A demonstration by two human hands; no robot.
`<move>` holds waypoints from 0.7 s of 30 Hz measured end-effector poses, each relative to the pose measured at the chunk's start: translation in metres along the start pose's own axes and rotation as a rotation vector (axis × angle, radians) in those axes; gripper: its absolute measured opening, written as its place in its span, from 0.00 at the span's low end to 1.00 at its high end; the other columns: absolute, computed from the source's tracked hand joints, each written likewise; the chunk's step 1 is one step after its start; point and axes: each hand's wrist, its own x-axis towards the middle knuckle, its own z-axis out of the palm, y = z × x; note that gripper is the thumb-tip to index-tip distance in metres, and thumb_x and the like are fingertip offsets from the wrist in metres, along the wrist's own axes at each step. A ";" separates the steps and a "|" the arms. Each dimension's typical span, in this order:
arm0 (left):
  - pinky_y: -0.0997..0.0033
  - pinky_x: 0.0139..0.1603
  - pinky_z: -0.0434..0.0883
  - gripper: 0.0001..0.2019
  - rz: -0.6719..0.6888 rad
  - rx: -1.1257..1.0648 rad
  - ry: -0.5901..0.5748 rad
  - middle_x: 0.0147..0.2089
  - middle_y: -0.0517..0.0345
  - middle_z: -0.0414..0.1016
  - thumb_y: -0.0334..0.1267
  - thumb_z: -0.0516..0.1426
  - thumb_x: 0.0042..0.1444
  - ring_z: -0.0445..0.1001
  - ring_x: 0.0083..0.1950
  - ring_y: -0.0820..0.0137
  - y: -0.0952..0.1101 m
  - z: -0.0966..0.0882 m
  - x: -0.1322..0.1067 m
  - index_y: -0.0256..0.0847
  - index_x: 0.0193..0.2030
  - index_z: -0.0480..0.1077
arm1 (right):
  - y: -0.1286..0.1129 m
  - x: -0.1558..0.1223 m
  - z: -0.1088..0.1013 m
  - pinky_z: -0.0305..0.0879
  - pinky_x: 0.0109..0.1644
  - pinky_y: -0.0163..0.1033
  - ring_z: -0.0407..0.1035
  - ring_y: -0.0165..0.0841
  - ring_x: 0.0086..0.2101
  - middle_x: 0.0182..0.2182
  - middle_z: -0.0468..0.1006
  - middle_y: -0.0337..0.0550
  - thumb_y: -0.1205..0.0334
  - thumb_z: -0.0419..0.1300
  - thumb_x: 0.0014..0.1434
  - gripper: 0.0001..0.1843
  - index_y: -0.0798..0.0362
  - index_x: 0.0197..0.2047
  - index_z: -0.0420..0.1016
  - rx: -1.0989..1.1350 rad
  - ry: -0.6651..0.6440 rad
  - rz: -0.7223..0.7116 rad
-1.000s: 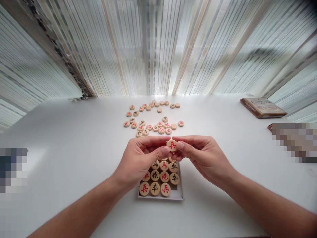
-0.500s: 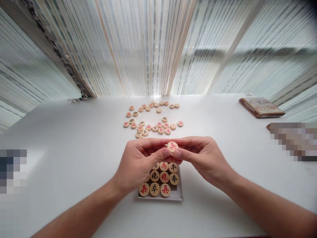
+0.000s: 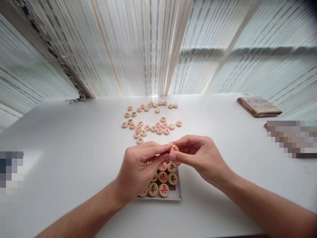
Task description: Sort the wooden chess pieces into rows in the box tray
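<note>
My left hand point(image 3: 138, 168) and my right hand point(image 3: 198, 157) meet above a small white tray point(image 3: 177, 195), and both pinch one round wooden chess piece point(image 3: 174, 148) with a red character. The piece is tilted and partly hidden by my fingertips. The tray holds several wooden chess pieces point(image 3: 163, 178) in rows, with red or black characters; my left hand covers its left part. Farther back on the white table point(image 3: 74, 148) lie several loose chess pieces point(image 3: 151, 120), scattered.
A flat brown box point(image 3: 259, 106) lies at the table's far right. Blurred patches sit at the right edge point(image 3: 291, 138) and the left edge point(image 3: 11, 172). Striped curtains hang behind the table.
Both hands have sunk a little toward the tray with the piece, which now tilts so its red character is half hidden. My left hand now covers more of the tray.
</note>
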 end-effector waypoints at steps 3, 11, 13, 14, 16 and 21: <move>0.79 0.41 0.82 0.19 0.053 0.021 -0.028 0.41 0.55 0.89 0.21 0.68 0.61 0.86 0.40 0.72 0.002 0.001 0.001 0.44 0.55 0.86 | 0.001 0.000 -0.001 0.78 0.32 0.26 0.79 0.27 0.26 0.27 0.88 0.43 0.66 0.87 0.41 0.15 0.53 0.32 0.90 -0.030 0.021 0.001; 0.80 0.43 0.83 0.18 -0.059 -0.027 0.013 0.43 0.57 0.89 0.21 0.69 0.60 0.86 0.41 0.73 0.001 0.000 -0.001 0.44 0.53 0.87 | -0.001 0.001 -0.004 0.78 0.38 0.30 0.80 0.29 0.30 0.29 0.88 0.45 0.55 0.80 0.57 0.10 0.50 0.39 0.93 -0.048 -0.045 0.011; 0.80 0.42 0.84 0.18 -0.130 -0.093 0.035 0.43 0.58 0.89 0.23 0.69 0.60 0.86 0.42 0.72 0.000 0.000 -0.001 0.46 0.52 0.87 | -0.002 0.001 -0.005 0.79 0.40 0.31 0.81 0.30 0.32 0.32 0.89 0.47 0.54 0.78 0.60 0.11 0.49 0.44 0.92 -0.034 -0.069 0.014; 0.80 0.42 0.85 0.17 -0.167 -0.127 0.043 0.43 0.58 0.89 0.24 0.70 0.60 0.86 0.42 0.72 0.001 0.000 -0.001 0.46 0.52 0.87 | -0.002 0.001 -0.005 0.80 0.41 0.32 0.81 0.30 0.32 0.33 0.90 0.47 0.54 0.77 0.61 0.12 0.49 0.46 0.92 -0.028 -0.076 0.016; 0.80 0.41 0.85 0.14 -0.238 -0.185 0.053 0.43 0.58 0.89 0.26 0.70 0.60 0.87 0.41 0.71 0.002 0.000 0.000 0.46 0.51 0.87 | -0.002 0.001 -0.005 0.81 0.43 0.34 0.82 0.31 0.34 0.35 0.90 0.47 0.56 0.78 0.61 0.13 0.48 0.48 0.91 -0.015 -0.087 0.022; 0.75 0.42 0.87 0.11 -0.326 -0.225 0.045 0.43 0.55 0.90 0.29 0.71 0.60 0.88 0.40 0.68 0.006 0.000 0.001 0.44 0.48 0.88 | 0.000 0.000 -0.005 0.83 0.46 0.38 0.85 0.35 0.38 0.39 0.90 0.47 0.62 0.82 0.54 0.16 0.49 0.47 0.91 0.018 -0.091 0.048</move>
